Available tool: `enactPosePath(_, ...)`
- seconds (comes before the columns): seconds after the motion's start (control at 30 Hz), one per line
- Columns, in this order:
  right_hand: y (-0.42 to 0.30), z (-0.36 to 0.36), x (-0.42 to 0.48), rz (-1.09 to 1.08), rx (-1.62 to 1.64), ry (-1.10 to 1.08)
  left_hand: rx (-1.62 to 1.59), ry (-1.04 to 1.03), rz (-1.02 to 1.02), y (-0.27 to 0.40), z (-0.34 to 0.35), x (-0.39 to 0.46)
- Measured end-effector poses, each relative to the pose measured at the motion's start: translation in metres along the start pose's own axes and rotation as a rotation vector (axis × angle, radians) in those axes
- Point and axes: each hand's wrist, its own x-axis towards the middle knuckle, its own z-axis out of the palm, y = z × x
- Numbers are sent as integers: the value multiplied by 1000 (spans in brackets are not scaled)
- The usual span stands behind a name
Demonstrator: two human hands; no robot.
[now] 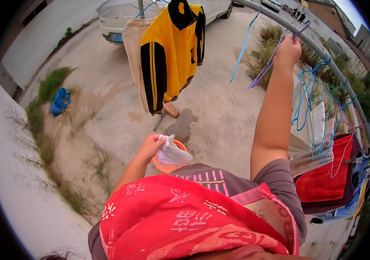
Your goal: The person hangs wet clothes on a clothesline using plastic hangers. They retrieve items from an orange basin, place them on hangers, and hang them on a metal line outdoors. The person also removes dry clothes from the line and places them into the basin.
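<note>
Raised to the metal rail [305, 40], my right hand [288, 52] grips a purple hanger [266, 70] close to its hook. My left hand [151, 148] pinches a wet-looking white cloth [173, 152] low in front of my body. Below that cloth stands an orange basin [164, 167], its inside largely covered from view. A blue hanger [244, 48] dangles from the rail just left of the purple one. Further left hangs a yellow and black zip jacket [178, 52], with a pale beige garment [136, 58] behind it.
Several blue and green hangers [311, 94] crowd the rail at right, beside red and dark cloth [328, 172]. A brick [171, 110] lies near a wet patch [185, 125] on the concrete. A blue bag [60, 101] sits by the left wall; a white car [116, 24] is parked behind.
</note>
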Motion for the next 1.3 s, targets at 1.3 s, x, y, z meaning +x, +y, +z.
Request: enactPosePath(1.3,29,-169,-242,592,-14,-768,-274,-153,640,40,106,59)
